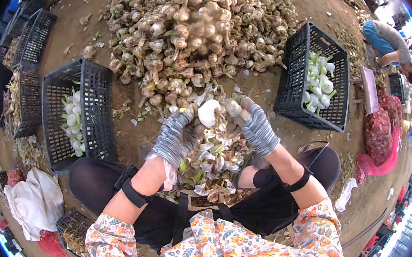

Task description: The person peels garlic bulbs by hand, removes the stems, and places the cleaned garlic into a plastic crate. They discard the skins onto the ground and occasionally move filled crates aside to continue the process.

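A peeled white garlic bulb (208, 112) is held in the gloved fingers of my left hand (176, 131), over my lap. Close on its right side, my right hand (258, 126) has its fingers bent and pinched at the brownish dry garlic skin (223, 118) beside the bulb. Both hands wear grey striped knit gloves with the fingertips dirty. Below them lies a heap of loose garlic peelings (211, 161) between my legs. In front of my hands rises a large pile of unpeeled garlic bulbs (175, 35).
Black plastic crates stand left (94, 112) and right (291, 77), each holding cleaned white bulbs. More crates (34, 45) line the far left. Red mesh sacks (378, 134) lie right, a white sack (35, 201) lower left. Another person (388, 40) bends over at upper right.
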`<act>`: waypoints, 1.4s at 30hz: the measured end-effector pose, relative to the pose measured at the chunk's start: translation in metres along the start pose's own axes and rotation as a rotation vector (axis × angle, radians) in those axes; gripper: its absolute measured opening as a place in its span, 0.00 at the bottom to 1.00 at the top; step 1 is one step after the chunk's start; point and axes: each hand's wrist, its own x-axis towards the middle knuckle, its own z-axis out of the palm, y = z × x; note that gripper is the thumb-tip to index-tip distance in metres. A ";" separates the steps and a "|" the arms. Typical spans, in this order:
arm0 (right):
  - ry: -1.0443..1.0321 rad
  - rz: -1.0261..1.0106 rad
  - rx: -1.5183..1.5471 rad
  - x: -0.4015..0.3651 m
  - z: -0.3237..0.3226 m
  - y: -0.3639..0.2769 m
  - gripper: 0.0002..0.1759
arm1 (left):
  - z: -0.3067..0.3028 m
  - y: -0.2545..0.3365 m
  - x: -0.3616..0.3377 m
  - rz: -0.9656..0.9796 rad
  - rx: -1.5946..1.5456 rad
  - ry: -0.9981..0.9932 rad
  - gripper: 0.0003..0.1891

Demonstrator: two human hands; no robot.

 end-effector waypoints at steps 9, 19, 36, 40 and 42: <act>-0.079 0.196 0.350 -0.001 0.010 0.003 0.16 | 0.018 -0.002 -0.013 0.054 0.053 0.108 0.05; 0.032 0.055 0.149 0.003 0.008 0.004 0.15 | 0.013 -0.011 0.000 0.408 0.537 0.088 0.10; -0.058 0.086 0.206 -0.002 0.017 0.012 0.16 | 0.019 0.003 -0.003 0.277 0.466 0.297 0.07; -0.122 0.155 0.075 0.003 0.014 0.017 0.19 | 0.013 -0.005 -0.001 0.517 0.745 0.249 0.07; -0.222 0.190 0.144 0.003 0.008 0.015 0.17 | 0.016 -0.003 -0.005 0.517 0.719 0.242 0.08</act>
